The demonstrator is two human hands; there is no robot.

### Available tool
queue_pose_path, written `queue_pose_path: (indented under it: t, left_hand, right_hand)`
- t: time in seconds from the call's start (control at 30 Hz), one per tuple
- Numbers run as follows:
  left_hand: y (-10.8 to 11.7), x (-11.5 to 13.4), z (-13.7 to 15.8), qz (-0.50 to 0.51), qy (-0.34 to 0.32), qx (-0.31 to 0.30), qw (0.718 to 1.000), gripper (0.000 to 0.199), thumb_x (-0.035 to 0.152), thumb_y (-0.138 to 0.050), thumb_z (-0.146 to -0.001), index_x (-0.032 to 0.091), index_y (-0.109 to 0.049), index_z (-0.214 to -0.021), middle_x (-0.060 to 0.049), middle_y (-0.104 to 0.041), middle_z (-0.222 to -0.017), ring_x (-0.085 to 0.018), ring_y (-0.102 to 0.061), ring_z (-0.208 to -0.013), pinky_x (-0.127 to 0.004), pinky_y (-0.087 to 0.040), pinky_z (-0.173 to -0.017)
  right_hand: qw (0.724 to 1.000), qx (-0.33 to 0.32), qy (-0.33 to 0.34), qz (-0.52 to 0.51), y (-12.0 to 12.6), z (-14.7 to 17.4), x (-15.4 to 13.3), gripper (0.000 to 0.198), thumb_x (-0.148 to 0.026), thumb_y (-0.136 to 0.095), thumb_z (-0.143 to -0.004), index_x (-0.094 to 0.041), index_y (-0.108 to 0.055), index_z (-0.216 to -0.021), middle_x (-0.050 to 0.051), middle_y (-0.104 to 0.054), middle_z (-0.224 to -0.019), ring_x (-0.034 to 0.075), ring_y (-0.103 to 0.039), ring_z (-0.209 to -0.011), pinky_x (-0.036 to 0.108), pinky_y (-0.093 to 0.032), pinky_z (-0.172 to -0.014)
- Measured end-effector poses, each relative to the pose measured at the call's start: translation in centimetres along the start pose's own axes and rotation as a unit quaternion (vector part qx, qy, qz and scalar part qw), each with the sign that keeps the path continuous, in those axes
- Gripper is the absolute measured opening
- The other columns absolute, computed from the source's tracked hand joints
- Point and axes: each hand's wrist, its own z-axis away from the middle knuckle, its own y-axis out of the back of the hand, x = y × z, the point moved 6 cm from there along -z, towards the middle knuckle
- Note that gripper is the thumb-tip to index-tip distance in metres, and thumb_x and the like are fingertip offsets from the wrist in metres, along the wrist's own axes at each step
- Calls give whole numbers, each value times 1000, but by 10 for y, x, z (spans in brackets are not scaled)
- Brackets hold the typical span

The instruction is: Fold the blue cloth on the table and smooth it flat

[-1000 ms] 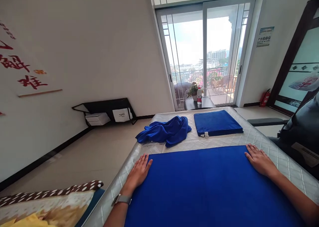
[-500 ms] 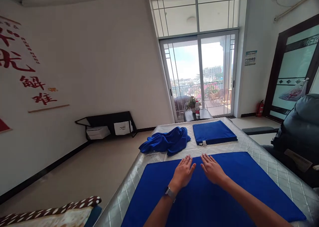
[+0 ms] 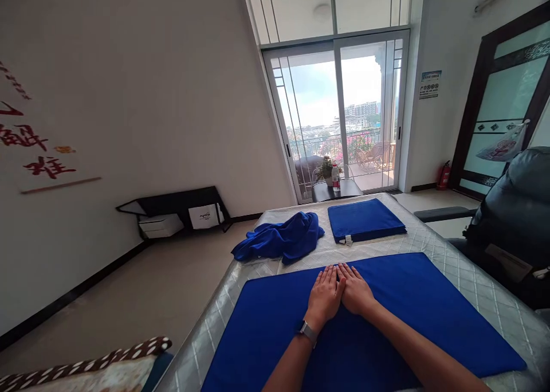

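A blue cloth (image 3: 412, 306) lies spread flat across the near part of the mattress. My left hand (image 3: 325, 293), with a watch on its wrist, rests flat on the cloth close to its far edge. Beside it and touching it, my right hand (image 3: 354, 289) also lies flat, fingers stretched out. Neither hand grips anything. Beyond them sits a crumpled blue cloth (image 3: 283, 238) on the left and a neatly folded blue stack (image 3: 365, 219) with a white tag on the right.
The mattress (image 3: 481, 289) has a quilted, silvery cover. Past its far end stands a small table (image 3: 344, 188) with a plant and a bottle (image 3: 336, 177). A black chair (image 3: 519, 208) is at the right, and a patterned blanket (image 3: 107, 369) lies at lower left.
My two hands have come together at the cloth's far edge, the left sliding right and the right sliding left. The view has tilted down slightly and shifted right.
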Motion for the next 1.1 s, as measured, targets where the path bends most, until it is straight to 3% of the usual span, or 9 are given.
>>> queue_pose_path:
  t: [0.13,0.23,0.4,0.5,0.6,0.7,0.83,0.97,1.1]
  left_hand:
    - [4,-5,3,-5,1,-10,1000,68,55,-16,-105,12,-40,-152,-14,-40,-158,-24,-31,-149,-45,-29,-122]
    - [10,-34,10,-22,22,-17,999,65,53,-20,-105,13,-39,-153,-15,-39,-158,-25,-32,-148,-48,-30,-121]
    - [26,-133,43,-72,90,-24,993,56,41,-27,-105,15,-41,-152,-16,-41,-157,-28,-34,-147,-51,-30,-119]
    - [35,-198,73,-90,141,-20,986,56,40,-28,-104,15,-41,-152,-15,-40,-158,-29,-33,-148,-52,-29,-119]
    - [39,-236,94,-90,178,-11,980,56,41,-29,-103,17,-40,-152,-13,-41,-158,-28,-33,-148,-51,-29,-120]
    - [37,-248,99,-93,196,-7,976,59,44,-30,-103,14,-38,-153,-14,-38,-159,-28,-31,-149,-50,-28,-121]
    - [34,-258,99,-85,209,-24,974,60,43,-28,-103,12,-36,-154,-13,-33,-161,-26,-27,-150,-49,-26,-121]
    - [38,-278,108,-75,238,-35,968,63,43,-27,-102,9,-31,-155,-14,-29,-162,-25,-25,-150,-46,-26,-122]
    - [44,-278,110,-75,233,-40,969,64,45,-23,-102,8,-31,-155,-14,-29,-162,-25,-26,-150,-46,-24,-122]
  right_hand:
    - [1000,-1,-25,-16,7,5,12,66,-41,-32,-98,-17,-25,-159,10,-30,-161,25,-29,-148,45,-21,-121]
    - [997,-12,-81,-14,17,18,49,64,-43,-23,-100,-17,-29,-158,9,-31,-161,23,-26,-149,46,-19,-122]
    - [979,-15,-201,27,37,69,166,67,-46,-19,-98,-14,-34,-156,9,-30,-162,22,-22,-151,47,-18,-122]
    - [967,17,-249,46,47,102,236,67,-42,-17,-97,-13,-37,-154,11,-31,-162,24,-25,-150,47,-20,-121]
    - [953,34,-299,47,45,119,281,70,-45,-13,-98,-10,-32,-156,12,-28,-163,23,-23,-150,46,-19,-122]
    - [942,11,-332,51,33,121,298,73,-47,-13,-98,-7,-27,-157,12,-27,-164,23,-20,-151,47,-17,-123]
    - [949,16,-307,68,24,120,300,73,-47,-14,-97,-8,-26,-158,10,-26,-164,22,-18,-152,46,-15,-123]
    - [950,34,-300,77,25,123,299,71,-46,-17,-97,-10,-29,-157,11,-29,-163,24,-20,-151,48,-19,-122]
    - [946,26,-312,79,33,120,291,71,-47,-15,-97,-9,-30,-156,11,-29,-163,24,-23,-150,47,-18,-122]
